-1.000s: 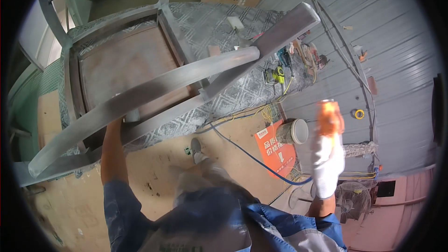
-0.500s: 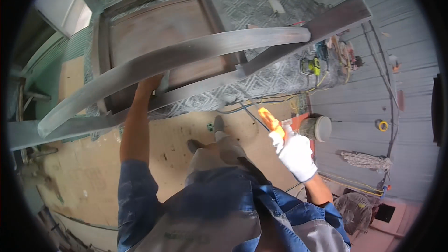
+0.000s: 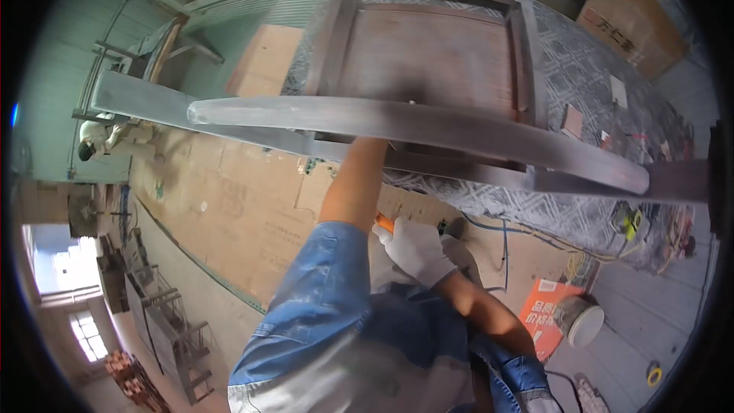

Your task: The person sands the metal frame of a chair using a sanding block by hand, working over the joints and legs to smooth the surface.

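Note:
A wooden chair-like frame [image 3: 524,46] with a brown inset panel [image 3: 428,57] lies on a patterned grey cloth [image 3: 569,46]. A long curved rail [image 3: 428,124], dusty and grey, spans its near side. My bare left hand [image 3: 370,147] reaches beneath this rail towards the panel; its fingers are hidden behind the wood. My right hand [image 3: 417,251], in a white glove, is closed around an orange hand tool [image 3: 384,222], of which only a short end shows. It is held low, close beside my left forearm.
Cardboard sheets [image 3: 229,206] cover the floor. To the right stand a white bucket [image 3: 586,326] and an orange-red box [image 3: 544,313]; hoses and cords [image 3: 527,231] run along the cloth's edge. A green power tool [image 3: 630,223] sits there. Another person [image 3: 99,136] is far left, near furniture frames [image 3: 172,321].
The view has swung left, so the frame appears farther right. My right hand has brought the orange tool inward from the right to beside my left forearm. My left hand stays under the rail.

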Demonstrator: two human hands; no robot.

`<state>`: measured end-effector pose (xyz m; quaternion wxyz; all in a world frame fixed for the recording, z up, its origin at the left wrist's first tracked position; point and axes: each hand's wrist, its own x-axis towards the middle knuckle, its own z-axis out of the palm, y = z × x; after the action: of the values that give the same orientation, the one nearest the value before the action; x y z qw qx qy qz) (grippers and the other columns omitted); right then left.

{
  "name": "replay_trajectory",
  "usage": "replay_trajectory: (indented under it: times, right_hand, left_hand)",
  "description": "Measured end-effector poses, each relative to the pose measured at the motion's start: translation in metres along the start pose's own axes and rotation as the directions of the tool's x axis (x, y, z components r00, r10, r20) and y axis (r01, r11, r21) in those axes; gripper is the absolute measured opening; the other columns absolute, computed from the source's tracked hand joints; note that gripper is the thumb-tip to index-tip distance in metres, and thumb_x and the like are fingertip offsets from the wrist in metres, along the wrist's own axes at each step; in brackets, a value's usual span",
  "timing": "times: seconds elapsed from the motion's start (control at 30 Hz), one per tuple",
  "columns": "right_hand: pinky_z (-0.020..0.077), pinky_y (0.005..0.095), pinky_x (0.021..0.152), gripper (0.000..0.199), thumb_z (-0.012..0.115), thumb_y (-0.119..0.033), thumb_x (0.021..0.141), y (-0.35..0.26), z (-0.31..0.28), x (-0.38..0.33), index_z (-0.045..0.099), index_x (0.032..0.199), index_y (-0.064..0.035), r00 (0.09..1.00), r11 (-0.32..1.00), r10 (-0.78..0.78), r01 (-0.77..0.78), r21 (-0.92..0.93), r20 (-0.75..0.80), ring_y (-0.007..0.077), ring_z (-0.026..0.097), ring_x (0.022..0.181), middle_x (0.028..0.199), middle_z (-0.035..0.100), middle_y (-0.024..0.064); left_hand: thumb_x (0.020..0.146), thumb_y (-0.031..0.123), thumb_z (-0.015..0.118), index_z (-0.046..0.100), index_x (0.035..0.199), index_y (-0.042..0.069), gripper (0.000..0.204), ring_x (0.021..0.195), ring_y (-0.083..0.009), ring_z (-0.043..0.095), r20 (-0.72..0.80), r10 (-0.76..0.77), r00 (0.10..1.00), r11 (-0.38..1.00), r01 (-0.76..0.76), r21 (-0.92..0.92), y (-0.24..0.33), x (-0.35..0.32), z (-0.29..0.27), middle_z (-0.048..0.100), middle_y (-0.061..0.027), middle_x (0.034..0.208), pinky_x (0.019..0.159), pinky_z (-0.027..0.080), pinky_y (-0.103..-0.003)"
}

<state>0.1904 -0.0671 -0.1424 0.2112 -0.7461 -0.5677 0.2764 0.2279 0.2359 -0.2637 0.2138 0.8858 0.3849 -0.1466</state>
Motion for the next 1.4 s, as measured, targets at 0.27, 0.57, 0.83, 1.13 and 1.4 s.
replay_trajectory:
  times: [0.27,0.57,0.83,1.13,1.4]
  right_hand:
    - [0.0584,0.0437,0.076,0.02,0.063,-0.022,0.093,0.017,0.103,0.063,0.074,0.099,-0.0061,0.984,0.964,-0.178,0.173,0.202,0.008,0.0349,0.073,0.086,0.091,0.074,0.0165]
    - [0.0566,0.0432,0.084,0.047,0.066,-0.049,0.095,0.032,0.097,0.042,0.074,0.113,-0.0061,0.997,0.886,-0.042,0.006,0.464,0.066,0.0398,0.071,0.092,0.094,0.074,0.0213]
    - [0.0487,0.0232,0.057,0.044,0.062,-0.031,0.103,0.036,-0.097,-0.058,0.063,0.136,-0.0028,0.923,0.483,0.232,-0.383,0.787,0.306,0.007,0.065,0.067,0.089,0.075,0.0049]
    - [0.0543,0.0445,0.068,0.034,0.066,-0.038,0.097,-0.036,-0.069,0.083,0.073,0.102,-0.0048,0.841,0.772,-0.449,0.195,-0.605,-0.301,0.0335,0.069,0.072,0.073,0.071,0.0119]
    - [0.0511,0.0395,0.054,0.026,0.074,-0.031,0.092,-0.097,-0.12,0.036,0.069,0.104,-0.0081,0.968,0.829,-0.249,0.203,0.521,0.019,0.0298,0.066,0.055,0.065,0.067,0.008]
  left_hand:
    - [0.1,0.043,0.052,0.077,0.107,0.006,0.045,0.106,-0.0402,0.069,0.055,-0.018,0.998,1.0,0.019,-0.018,0.025,-0.01,-0.012,0.074,-0.0191,0.11,0.092,0.054,-0.052]
    - [0.097,0.049,0.053,0.079,0.089,0.007,0.05,0.094,-0.0418,0.073,-0.004,-0.004,1.0,1.0,0.004,-0.014,0.037,0.007,-0.003,0.076,-0.0203,0.094,0.084,0.058,-0.053]
    - [0.101,0.032,0.055,0.073,0.097,0.001,0.035,0.09,-0.0405,0.073,-0.175,0.367,0.914,0.926,-0.34,0.164,-0.006,-0.023,0.003,0.073,-0.0249,0.086,0.073,0.057,-0.055]
    - [0.108,0.035,0.048,0.066,0.111,-0.003,0.042,0.086,-0.0449,0.07,-0.201,0.353,0.914,0.927,-0.37,-0.055,-0.019,0.002,0.071,0.07,-0.0266,0.094,0.073,0.057,-0.051]
    - [0.106,0.025,0.046,0.067,0.106,-0.001,0.033,0.089,-0.046,0.069,-0.115,0.206,0.972,0.924,-0.232,-0.305,-0.026,0.011,0.078,0.069,-0.0283,0.093,0.076,0.058,-0.053]
